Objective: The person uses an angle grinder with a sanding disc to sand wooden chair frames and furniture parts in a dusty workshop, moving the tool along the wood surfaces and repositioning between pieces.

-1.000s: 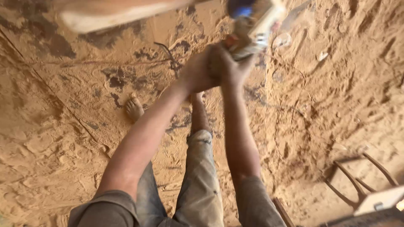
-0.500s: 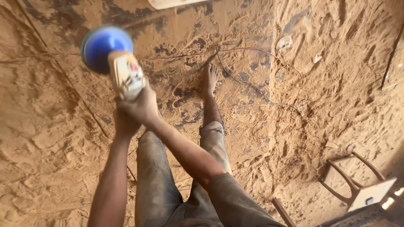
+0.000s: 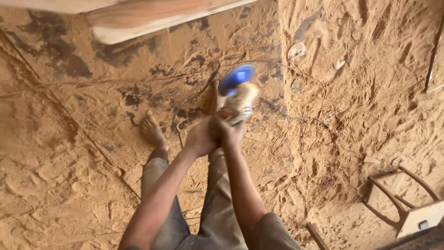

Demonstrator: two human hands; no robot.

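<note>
Frame ctr: my left hand (image 3: 200, 137) & right hand (image 3: 230, 128), both clenched on 1 blue-capped bottle (image 3: 239, 97); 2 bare feet (image 3: 152, 131) below.

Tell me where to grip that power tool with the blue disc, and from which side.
Grip the pale body of the power tool, below the blue disc, coming from the person's side. Both the left hand and right hand already clasp its near end there; the disc faces away, so that end stays clear.
</note>
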